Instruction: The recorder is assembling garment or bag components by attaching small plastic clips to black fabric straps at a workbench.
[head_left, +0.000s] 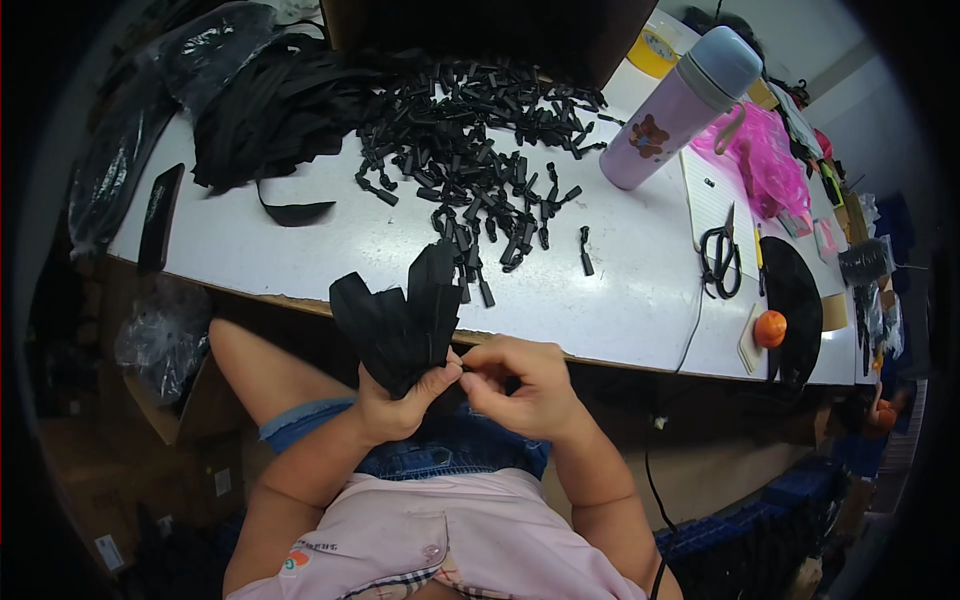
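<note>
My left hand (398, 412) is closed round a bundle of black fabric strips (395, 325), which fan out upward over the table's front edge. Beside its thumb, my right hand (528, 388) pinches with bent fingers. Whatever lies between those fingertips is too small and hidden to name. Beyond the bundle spreads a heap of small black pieces that look like zipper pulls (470, 150), some reaching almost to the strips. One single black pull (587, 255) lies apart to the right of the heap.
More black strips (270, 110) lie back left, near a dark phone-like slab (160, 215). To the right are a lilac bottle (665, 120), black scissors (722, 255), a notepad (700, 205), a pink bag (765, 165) and an orange fruit (770, 329). An open carton (185, 410) stands below left.
</note>
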